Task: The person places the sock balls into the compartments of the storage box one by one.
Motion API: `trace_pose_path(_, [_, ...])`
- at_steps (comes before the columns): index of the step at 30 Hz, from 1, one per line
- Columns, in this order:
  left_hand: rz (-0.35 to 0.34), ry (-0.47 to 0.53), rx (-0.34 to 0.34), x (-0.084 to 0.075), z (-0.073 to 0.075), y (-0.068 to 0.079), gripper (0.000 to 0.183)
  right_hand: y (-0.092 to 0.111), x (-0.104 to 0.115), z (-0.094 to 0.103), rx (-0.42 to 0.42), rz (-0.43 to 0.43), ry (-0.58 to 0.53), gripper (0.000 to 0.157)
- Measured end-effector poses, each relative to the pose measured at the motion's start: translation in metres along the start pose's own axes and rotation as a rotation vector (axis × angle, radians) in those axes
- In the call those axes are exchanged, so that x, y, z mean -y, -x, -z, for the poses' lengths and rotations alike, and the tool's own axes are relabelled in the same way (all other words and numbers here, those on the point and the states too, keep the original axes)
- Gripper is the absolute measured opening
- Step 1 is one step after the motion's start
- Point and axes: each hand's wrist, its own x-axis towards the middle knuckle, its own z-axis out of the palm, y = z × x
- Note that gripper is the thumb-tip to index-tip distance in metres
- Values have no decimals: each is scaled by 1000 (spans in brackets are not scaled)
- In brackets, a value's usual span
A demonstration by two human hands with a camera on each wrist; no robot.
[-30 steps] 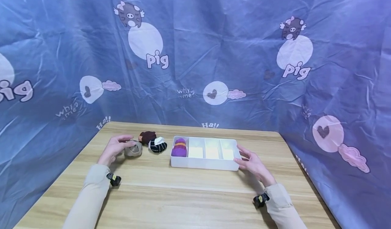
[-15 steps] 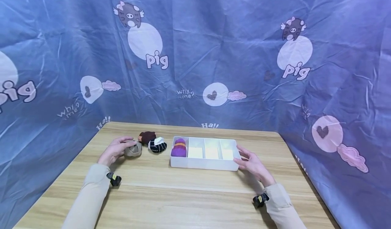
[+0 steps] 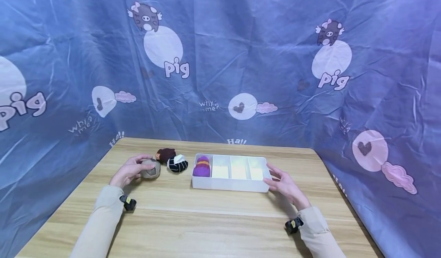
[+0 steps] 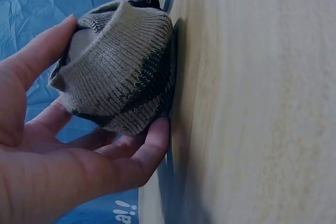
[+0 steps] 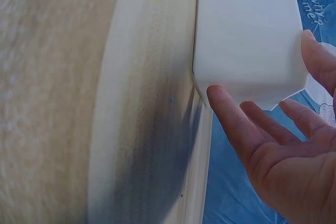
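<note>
My left hand (image 3: 131,170) curls its thumb and fingers round a rolled-up pair of grey-beige socks (image 3: 151,169) at the table's left side. In the left wrist view this sock ball (image 4: 118,72) shows ribbed knit, dark patches and a folded cuff. Just beyond it sit a dark maroon sock ball (image 3: 166,155) and a black one with white stripes (image 3: 178,164). A white divided box (image 3: 231,184) stands near the middle, a purple sock ball (image 3: 202,167) in its leftmost compartment. My right hand (image 3: 284,183) holds the box's right end, thumb and fingers spread around it.
The wooden table (image 3: 206,223) carries all of this. A blue printed curtain (image 3: 220,51) hangs behind it and along both sides. Black wrist cameras are strapped over the beige sleeves.
My left fingers have shifted slightly on the grey-beige sock ball, which has turned a little in the hand and shows more of its top. The right hand and box stay in place.
</note>
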Motion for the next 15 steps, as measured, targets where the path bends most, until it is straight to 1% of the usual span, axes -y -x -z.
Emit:
trace_pose_path(4, [6, 3, 10, 0, 1, 0, 74, -1, -1, 0, 1, 1, -7, 79])
trace_pose_path(7, [0, -20, 11, 0, 0, 1, 75, -2, -1, 0, 3, 3, -9, 79])
trace_pose_path(15, [-42, -70, -24, 0, -3, 3, 72, -2, -2, 0, 2, 7, -6, 80])
